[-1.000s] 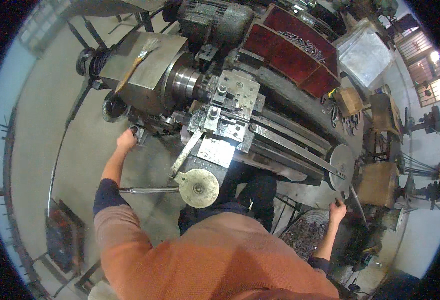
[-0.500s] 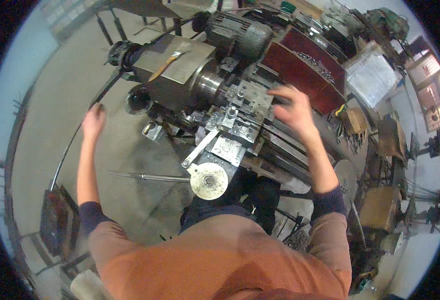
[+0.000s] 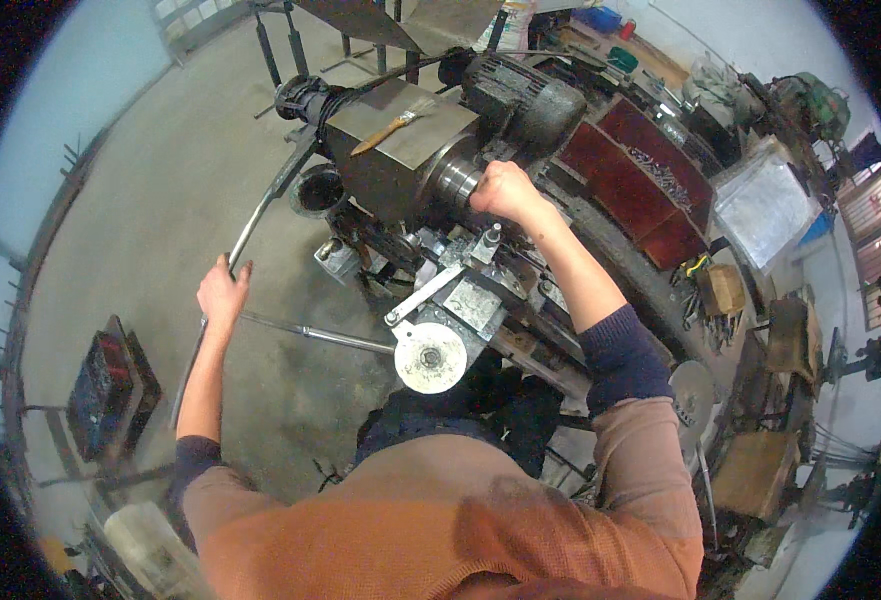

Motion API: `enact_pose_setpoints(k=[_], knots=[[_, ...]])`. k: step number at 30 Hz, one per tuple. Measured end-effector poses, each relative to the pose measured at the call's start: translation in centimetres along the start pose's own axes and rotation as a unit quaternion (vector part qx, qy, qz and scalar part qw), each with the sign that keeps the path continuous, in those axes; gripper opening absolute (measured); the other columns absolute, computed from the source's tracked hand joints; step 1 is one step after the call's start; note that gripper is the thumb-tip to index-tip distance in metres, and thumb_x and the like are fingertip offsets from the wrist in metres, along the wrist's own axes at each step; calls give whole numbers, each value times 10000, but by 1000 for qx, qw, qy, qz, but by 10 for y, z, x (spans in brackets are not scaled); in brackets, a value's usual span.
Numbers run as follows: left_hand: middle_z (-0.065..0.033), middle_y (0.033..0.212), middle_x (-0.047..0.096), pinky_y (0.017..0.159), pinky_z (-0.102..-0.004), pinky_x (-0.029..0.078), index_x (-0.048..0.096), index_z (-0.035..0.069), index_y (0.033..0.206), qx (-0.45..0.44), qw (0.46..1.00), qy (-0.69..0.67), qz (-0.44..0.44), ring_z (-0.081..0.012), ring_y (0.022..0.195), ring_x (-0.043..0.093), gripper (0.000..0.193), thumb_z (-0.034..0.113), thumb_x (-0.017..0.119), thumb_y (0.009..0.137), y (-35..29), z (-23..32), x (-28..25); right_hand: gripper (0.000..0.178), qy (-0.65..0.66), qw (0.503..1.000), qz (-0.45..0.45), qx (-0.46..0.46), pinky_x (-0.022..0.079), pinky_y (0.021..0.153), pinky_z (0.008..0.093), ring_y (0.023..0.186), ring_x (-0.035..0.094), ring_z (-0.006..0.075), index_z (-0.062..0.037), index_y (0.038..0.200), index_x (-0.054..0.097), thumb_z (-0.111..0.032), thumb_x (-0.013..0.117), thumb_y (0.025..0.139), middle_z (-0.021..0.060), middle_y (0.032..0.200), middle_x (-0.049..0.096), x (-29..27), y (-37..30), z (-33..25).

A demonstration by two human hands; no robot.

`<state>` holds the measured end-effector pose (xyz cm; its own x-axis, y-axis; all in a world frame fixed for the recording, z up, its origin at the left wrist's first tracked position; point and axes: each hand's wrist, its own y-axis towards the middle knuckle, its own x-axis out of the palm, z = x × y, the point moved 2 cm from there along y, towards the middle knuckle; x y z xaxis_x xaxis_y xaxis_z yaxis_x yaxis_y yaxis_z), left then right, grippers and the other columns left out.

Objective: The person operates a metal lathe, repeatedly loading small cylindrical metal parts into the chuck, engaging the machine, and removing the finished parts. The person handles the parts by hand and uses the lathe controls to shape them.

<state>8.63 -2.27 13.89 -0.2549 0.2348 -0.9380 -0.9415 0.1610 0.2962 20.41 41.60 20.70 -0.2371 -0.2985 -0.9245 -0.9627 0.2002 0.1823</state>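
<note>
My left hand (image 3: 224,295) is closed round a long metal lever (image 3: 255,222) that slopes from the back left of the lathe down past my forearm. My right hand (image 3: 503,190) is closed at the front of the lathe's shiny round chuck (image 3: 457,180). Whatever its fingers hold there is hidden. Below that hand sits the tool slide (image 3: 475,300), with a flat metal handle (image 3: 427,294) across it. Nearer to me is a pale round handwheel disc (image 3: 430,358), from which a long rod (image 3: 320,335) sticks out to the left.
A wooden-handled brush (image 3: 385,132) lies on the headstock cover (image 3: 425,150). Behind it stands a ribbed motor (image 3: 525,95). To the right are a red metal tray (image 3: 630,175) with small parts, a silvery sheet (image 3: 765,205) and hand tools (image 3: 715,310). A dark box (image 3: 102,390) stands at left.
My right hand has moved left from above the tool slide to the chuck and closed. The left hand and lever have shifted down and right in the picture; the view has also moved.
</note>
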Motion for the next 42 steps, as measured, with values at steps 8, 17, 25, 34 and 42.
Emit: enact_pose_setpoints(k=[8,17,25,34,42], knots=[[-161,904,625,698,-332,471,555,-15,1024,93,869,-461,-155,-229,790,617,333,250,523,826,4,119,-63,302,152,943,177,-236,475,721,335,849,590,273,-70,789,675,-61,556,511,93,842,643,-57,-68,-41],[-66,811,622,618,-268,484,595,10,904,45,433,-779,-452,-136,693,597,265,265,551,847,-50,289,-27,363,165,935,229,-214,443,803,362,963,529,306,-59,860,641,-13,597,503,100,998,601,-40,-110,-70],[-58,592,588,548,-241,450,625,-30,746,234,667,-602,-373,-110,553,562,337,278,544,854,-39,279,-43,238,107,963,141,-206,462,659,392,759,539,320,-71,749,607,-117,628,517,92,798,588,-38,-107,-68],[-70,692,617,622,-266,459,599,-34,895,313,729,-513,-328,-116,638,579,325,274,497,871,-6,248,-47,266,145,961,34,-231,458,686,341,762,572,272,-62,768,659,-68,588,512,95,798,625,-37,-62,-40],[-188,823,608,677,-409,446,572,23,986,188,979,-82,-5,-345,792,580,332,307,492,834,59,49,-62,304,-14,995,-97,-23,481,658,344,656,600,286,-108,819,688,-197,568,555,154,711,619,-10,-13,3]])
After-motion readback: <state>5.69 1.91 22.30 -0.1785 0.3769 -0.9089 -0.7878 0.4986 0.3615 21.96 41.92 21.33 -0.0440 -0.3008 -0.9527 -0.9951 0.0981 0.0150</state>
